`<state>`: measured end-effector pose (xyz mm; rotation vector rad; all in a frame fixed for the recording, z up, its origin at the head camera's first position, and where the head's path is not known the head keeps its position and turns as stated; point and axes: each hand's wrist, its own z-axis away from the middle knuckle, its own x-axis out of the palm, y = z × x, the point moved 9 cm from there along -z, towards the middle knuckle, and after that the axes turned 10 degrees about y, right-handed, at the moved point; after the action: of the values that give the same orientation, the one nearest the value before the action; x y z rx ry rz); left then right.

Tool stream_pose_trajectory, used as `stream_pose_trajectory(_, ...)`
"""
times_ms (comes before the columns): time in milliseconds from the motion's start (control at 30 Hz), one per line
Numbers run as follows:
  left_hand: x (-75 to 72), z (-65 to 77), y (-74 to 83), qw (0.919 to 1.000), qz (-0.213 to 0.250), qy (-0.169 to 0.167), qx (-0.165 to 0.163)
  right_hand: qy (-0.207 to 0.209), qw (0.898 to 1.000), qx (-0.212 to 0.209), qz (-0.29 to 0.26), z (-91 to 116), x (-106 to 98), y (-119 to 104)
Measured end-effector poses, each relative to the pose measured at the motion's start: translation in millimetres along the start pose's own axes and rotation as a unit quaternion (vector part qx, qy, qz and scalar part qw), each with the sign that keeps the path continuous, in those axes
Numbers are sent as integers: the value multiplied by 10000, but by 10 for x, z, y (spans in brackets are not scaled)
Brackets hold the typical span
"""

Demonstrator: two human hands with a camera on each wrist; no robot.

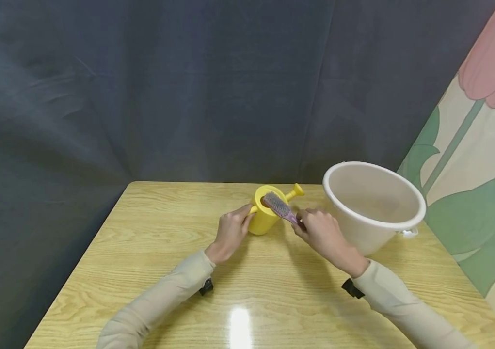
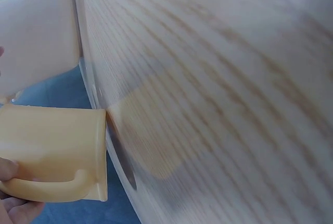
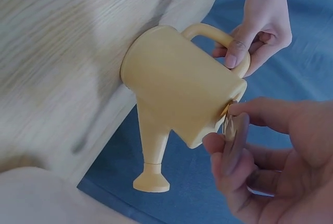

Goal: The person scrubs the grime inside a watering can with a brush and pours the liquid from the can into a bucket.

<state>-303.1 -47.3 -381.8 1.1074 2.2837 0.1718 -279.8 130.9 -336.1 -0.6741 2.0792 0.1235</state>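
A small yellow watering can [image 1: 262, 224] stands upright on the table, its spout pointing to the back right. My left hand [image 1: 231, 230] grips the can's handle, thumb on top of the loop in the right wrist view. Over the can's top opening lies the head of a purple hairbrush [image 1: 279, 205] with grey bristles facing up. My right hand [image 1: 323, 235] holds the brush by its handle, just right of the can. The can's side and curved handle also fill the lower left of the left wrist view.
Right of the can stands a large white bucket [image 1: 360, 237], close behind my right hand. The wood-grain table [image 1: 151, 232] ends at a dark curtain [image 1: 230, 97] at the back and left. A wall with a painted tulip [image 1: 491, 68] borders the right side.
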Motion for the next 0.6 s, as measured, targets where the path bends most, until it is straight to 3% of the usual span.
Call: stream_pose_trajectory(600, -9, -5, -3, 10000, 46, 13, -68, 19, 9994, 129, -328, 91, 95, 59)
